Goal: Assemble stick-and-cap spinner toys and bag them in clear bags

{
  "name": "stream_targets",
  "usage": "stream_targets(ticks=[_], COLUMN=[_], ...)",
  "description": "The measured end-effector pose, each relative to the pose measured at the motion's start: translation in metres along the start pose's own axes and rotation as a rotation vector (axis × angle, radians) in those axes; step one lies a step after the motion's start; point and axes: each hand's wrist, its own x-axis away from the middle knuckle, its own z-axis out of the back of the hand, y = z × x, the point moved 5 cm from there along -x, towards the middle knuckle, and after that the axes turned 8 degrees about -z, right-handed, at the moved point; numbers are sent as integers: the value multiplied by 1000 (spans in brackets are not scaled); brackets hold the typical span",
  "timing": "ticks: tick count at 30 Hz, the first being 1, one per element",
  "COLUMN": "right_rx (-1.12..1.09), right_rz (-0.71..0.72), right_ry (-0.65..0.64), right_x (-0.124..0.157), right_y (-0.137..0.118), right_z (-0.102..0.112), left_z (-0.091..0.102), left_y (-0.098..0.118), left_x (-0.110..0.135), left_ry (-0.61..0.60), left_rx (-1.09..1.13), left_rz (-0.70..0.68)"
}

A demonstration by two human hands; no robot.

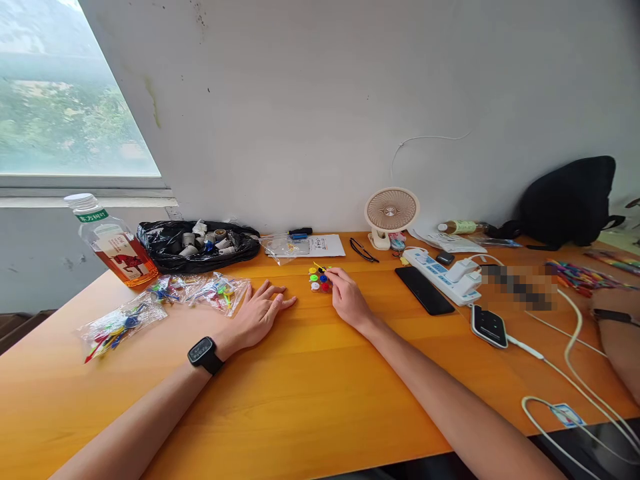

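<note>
My left hand (pixel 261 312) lies flat on the orange table (pixel 310 387), fingers spread, holding nothing; a black watch sits on its wrist. My right hand (pixel 347 297) is pinched on a thin yellow stick (pixel 320 267), its tip over a small cluster of coloured round pieces (pixel 318 278) in green, yellow, blue, red and white. Both hands rest near the table's middle, the cluster between them and slightly farther away.
Clear bags of coloured parts (pixel 200 291) lie left, a black bag of spools (pixel 197 244) and a tea bottle (pixel 115 243) behind. A fan (pixel 391 215), power strip (pixel 440 273), phone (pixel 424 289) and cables lie right. Another person's arm (pixel 617 327) rests at the far right.
</note>
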Motion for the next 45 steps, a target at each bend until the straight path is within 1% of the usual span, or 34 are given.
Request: stream_targets(ticks=[4, 10, 16, 21, 25, 29, 37, 40, 45], right_rx=[7, -1, -24, -29, -40, -59, -85, -103, -147], right_rz=[-7, 0, 6, 7, -2, 2, 0, 19, 65], right_ry=[-12, -22, 11, 5, -1, 2, -5, -21, -76], right_x=[0, 1, 0, 1, 1, 1, 0, 1, 5], right_y=[-1, -2, -6, -7, -8, -9, -11, -15, -28], right_z=[-1, -2, 3, 3, 2, 3, 2, 2, 3], left_z=[-2, 0, 1, 1, 0, 0, 4, 5, 5], left_y=[-2, -1, 3, 4, 2, 0, 5, 5, 4], left_x=[-1, -1, 2, 2, 1, 1, 2, 2, 2], left_ry=[3, 42, 15, 17, 23, 16, 5, 11, 21], left_rx=[6, 11, -31, -63, -54, -34, 14, 12, 22], left_rz=[3, -40, -56, -61, -79, -65, -72, -75, -82])
